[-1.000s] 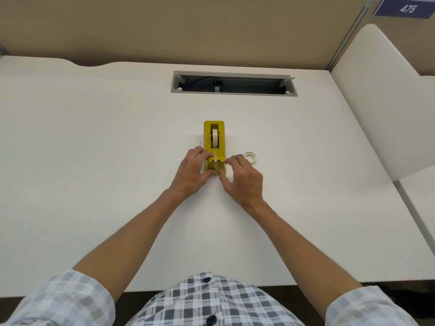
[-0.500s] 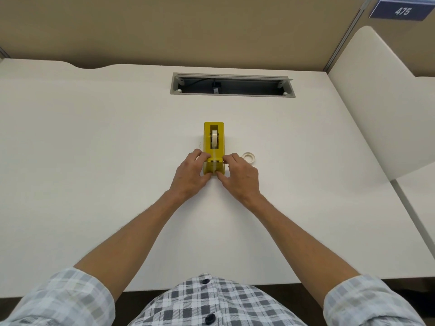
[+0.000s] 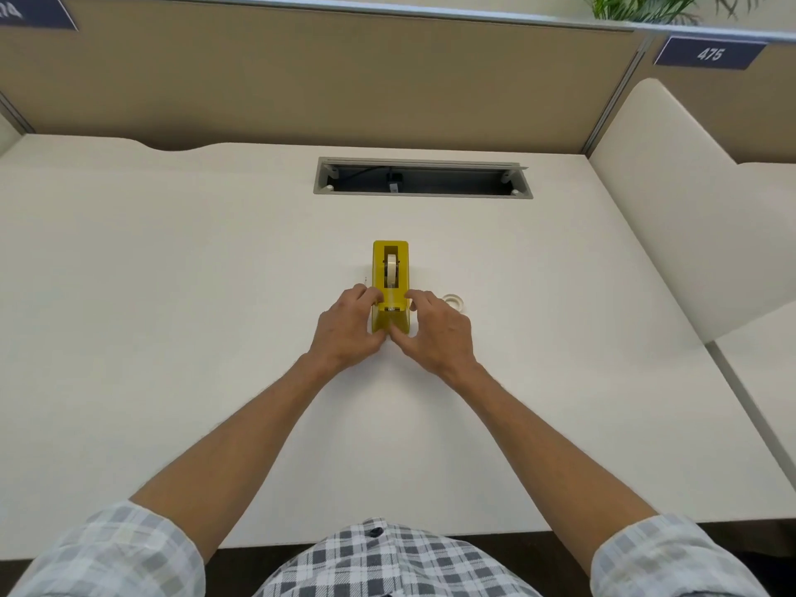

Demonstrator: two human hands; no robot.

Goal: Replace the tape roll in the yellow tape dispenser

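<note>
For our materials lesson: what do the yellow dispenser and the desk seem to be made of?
Yellow dispenser: probably moulded plastic, glossy; even colour, rounded edges, soft sheen.
Desk: likely laminate board, matt off-white; flat, uniform surface without visible grain or glare. The core cannot be seen.

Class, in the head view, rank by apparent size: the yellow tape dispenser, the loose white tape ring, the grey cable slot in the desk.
1. Grey cable slot, though farthest away.
2. Yellow tape dispenser.
3. Loose white tape ring.
</note>
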